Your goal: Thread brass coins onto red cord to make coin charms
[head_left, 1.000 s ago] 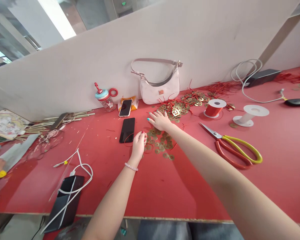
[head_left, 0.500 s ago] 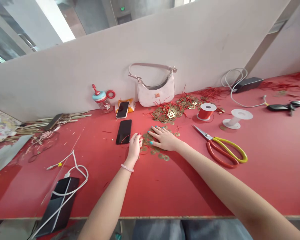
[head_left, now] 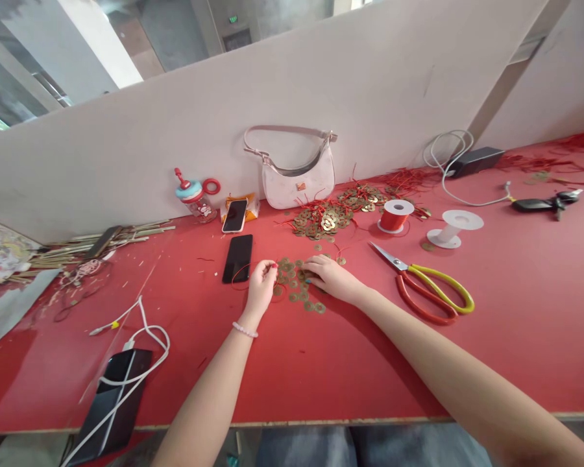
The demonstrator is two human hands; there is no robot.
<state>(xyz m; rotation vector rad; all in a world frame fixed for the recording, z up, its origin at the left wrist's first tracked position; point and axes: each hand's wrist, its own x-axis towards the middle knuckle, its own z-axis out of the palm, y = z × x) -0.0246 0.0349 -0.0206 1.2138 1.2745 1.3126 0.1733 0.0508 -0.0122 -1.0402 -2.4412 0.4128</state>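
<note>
Loose coins (head_left: 293,297) and red cord (head_left: 234,275) at the middle of a red table (head_left: 292,383)

The brass-coloured coins, each with a hole, lie flat and scattered between the person's hands, a few overlapping. The left hand (head_left: 261,282) is nearly closed at their left edge, thumb and fingertips pinched on the thin red cord, which loops out over the lower part of a black phone (head_left: 233,253). The right hand (head_left: 335,277) lies palm down at the coins' right side, fingers partly curled over them; whether it has hold of any coin I cannot tell. A pale beaded bracelet (head_left: 244,329) circles the left wrist.

Just beyond is a heap of corded coins (head_left: 316,224), piled before a pale handbag (head_left: 299,185) that stands against the wall (head_left: 185,123). Left of the bag, a second phone (head_left: 235,215) leans on an orange packet (head_left: 251,206), near a cup (head_left: 197,201) with a red straw.

To the right are 2 spools: 1 wound with red thread (head_left: 394,217) and 1 bare white spool (head_left: 461,220). In front of them lie scissors (head_left: 409,268) with 1 yellow handle and 1 red, tips toward the heap.
</note>
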